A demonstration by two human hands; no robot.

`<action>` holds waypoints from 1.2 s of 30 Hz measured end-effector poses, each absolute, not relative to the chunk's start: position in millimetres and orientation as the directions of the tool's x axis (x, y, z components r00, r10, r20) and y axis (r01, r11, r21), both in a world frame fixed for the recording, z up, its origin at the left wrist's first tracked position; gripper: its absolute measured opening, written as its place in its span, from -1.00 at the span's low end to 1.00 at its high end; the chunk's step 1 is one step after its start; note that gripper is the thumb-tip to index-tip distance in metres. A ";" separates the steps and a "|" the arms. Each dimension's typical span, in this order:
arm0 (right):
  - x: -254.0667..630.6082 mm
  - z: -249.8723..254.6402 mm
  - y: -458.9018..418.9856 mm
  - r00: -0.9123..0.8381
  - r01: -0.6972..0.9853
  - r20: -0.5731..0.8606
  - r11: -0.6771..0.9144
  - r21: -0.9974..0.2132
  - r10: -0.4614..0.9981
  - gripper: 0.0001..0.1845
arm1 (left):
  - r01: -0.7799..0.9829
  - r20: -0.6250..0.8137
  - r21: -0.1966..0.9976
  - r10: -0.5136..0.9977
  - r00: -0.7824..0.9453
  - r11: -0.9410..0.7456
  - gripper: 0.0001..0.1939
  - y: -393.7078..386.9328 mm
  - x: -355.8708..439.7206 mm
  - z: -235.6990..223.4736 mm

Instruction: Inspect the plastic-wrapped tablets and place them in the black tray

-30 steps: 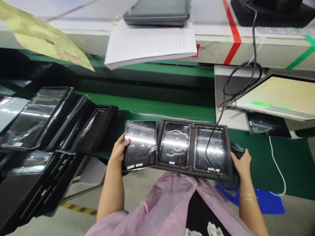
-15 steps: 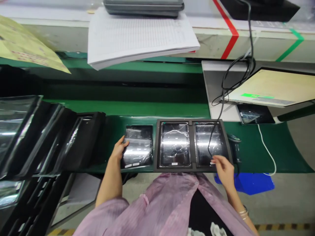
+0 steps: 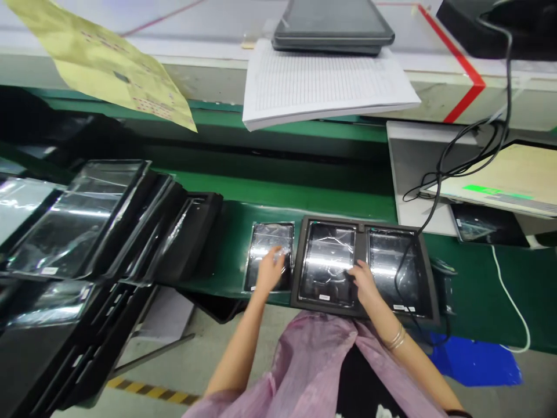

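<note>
Head view: left hand (image 3: 270, 271) flat, fingers spread, on bagged tablet (image 3: 266, 247) lying on green worktop (image 3: 243, 191); right hand (image 3: 362, 280) open, at 3 o'clock, resting on wrapped tablet (image 3: 328, 255) inside black tray (image 3: 429, 290).

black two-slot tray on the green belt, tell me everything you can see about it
The tray is a dark, matte, flat frame with two side-by-side compartments parted by a central rib. Each holds a glossy screen panel in clear wrap bearing a small white label. It lies flat at the near edge of the green belt. The right hand rests on the left panel; a black cable loops over the right panel.
</note>
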State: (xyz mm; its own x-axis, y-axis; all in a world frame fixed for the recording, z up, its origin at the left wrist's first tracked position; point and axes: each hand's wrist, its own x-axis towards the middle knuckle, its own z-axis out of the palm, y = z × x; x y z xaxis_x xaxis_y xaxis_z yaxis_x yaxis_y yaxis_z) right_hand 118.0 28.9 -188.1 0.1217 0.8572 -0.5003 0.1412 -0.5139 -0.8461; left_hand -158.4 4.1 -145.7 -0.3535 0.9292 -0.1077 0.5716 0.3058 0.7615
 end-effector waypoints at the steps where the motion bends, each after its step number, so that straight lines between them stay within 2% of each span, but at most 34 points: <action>1: 119.1 -180.7 31.4 0.111 0.080 -0.544 -0.553 -0.829 0.832 -0.27 | 0.576 -0.112 0.777 0.956 -0.270 0.254 -0.64 0.8 -138.8 -142.9; 4: 114.8 -149.6 27.0 -0.006 -0.106 -0.569 -0.566 -0.817 0.822 -0.35 | 0.584 -0.090 0.804 0.994 -0.060 0.108 -0.57 -3.4 -85.8 -125.5; 6: 102.8 -129.3 18.4 -0.175 -0.240 -0.483 -0.513 -0.824 0.858 -0.36 | 0.633 -0.092 0.771 0.996 0.012 0.064 -0.45 -1.3 -63.2 -103.9; 8: 90.0 -117.9 13.5 -0.389 -0.272 -0.333 -0.452 -0.849 0.859 -0.34 | 0.730 -0.153 0.671 0.987 -0.038 0.132 -0.27 3.7 -54.5 -79.0; 10: 88.1 -118.7 17.3 -0.479 -0.109 -0.223 -0.310 -0.945 0.849 -0.41 | 0.819 -0.228 0.510 0.960 -0.165 0.262 -0.19 9.7 -59.5 -58.8; 11: 94.3 -123.2 22.3 -0.451 0.018 -0.201 -0.216 -0.976 0.869 -0.45 | 0.844 -0.253 0.438 0.943 -0.215 0.310 -0.21 12.4 -66.0 -52.6; 13: 121.6 -137.1 34.7 -0.250 0.252 -0.172 -0.108 -0.962 0.953 -0.48 | 0.858 -0.269 0.386 0.931 -0.246 0.338 -0.30 16.6 -84.0 -49.1; 16: 181.0 -159.9 46.6 0.063 0.382 -0.149 -0.162 -0.910 0.987 -0.24 | 0.806 -0.237 0.496 0.943 -0.233 0.324 -0.30 19.4 -111.1 -58.1; 19: 218.8 -170.9 45.6 0.155 0.425 -0.147 -0.201 -0.883 0.977 -0.12 | 0.708 -0.174 0.631 0.948 -0.267 0.315 -0.26 15.0 -123.4 -64.0; 22: 215.1 -152.8 39.5 0.023 0.373 -0.147 -0.145 -0.916 0.989 -0.16 | 0.526 -0.080 0.817 0.950 -0.302 0.236 -0.20 1.0 -111.9 -54.1; 23: 208.8 -138.8 36.8 -0.081 0.280 -0.158 -0.129 -0.951 0.984 -0.15 | 0.430 -0.055 0.883 0.952 -0.301 0.187 -0.17 -5.2 -102.5 -47.7; 25: 198.7 -102.0 29.6 -0.349 -0.014 -0.142 -0.156 -0.988 0.926 -0.11 | 0.210 -0.041 0.972 0.961 -0.275 0.101 -0.13 -18.1 -77.7 -32.6; 26: 197.6 -81.9 24.8 -0.439 -0.145 -0.091 -0.170 -0.975 0.894 -0.09 | 0.115 -0.032 0.991 0.966 -0.255 0.063 -0.12 -24.2 -63.4 -24.3; 27: 200.3 -62.7 19.2 -0.458 -0.215 -0.044 -0.158 -0.964 0.888 -0.11 | 0.051 -0.008 0.998 0.971 -0.239 0.020 -0.16 -29.8 -48.7 -15.7; 29: 216.4 -31.2 6.5 -0.301 -0.235 -0.012 -0.087 -0.968 0.954 -0.20 | 0.056 0.104 0.994 0.968 -0.228 -0.093 -0.31 -38.5 -20.8 2.9; 31: 241.7 -11.1 -6.3 -0.061 -0.190 -0.027 -0.038 -0.981 0.998 -0.26 | 0.197 0.283 0.949 0.941 -0.184 -0.247 -0.47 -43.7 3.3 24.1; 33: 267.3 1.3 -16.2 0.127 -0.168 -0.010 0.012 -0.986 0.992 -0.32 | 0.322 0.441 0.859 0.895 -0.070 -0.398 -0.55 -46.0 22.8 47.4; 36: 293.2 16.8 -23.8 0.227 -0.132 0.051 0.082 -0.988 0.973 -0.32 | 0.342 0.547 0.774 0.835 0.064 -0.533 -0.57 -48.4 43.6 76.4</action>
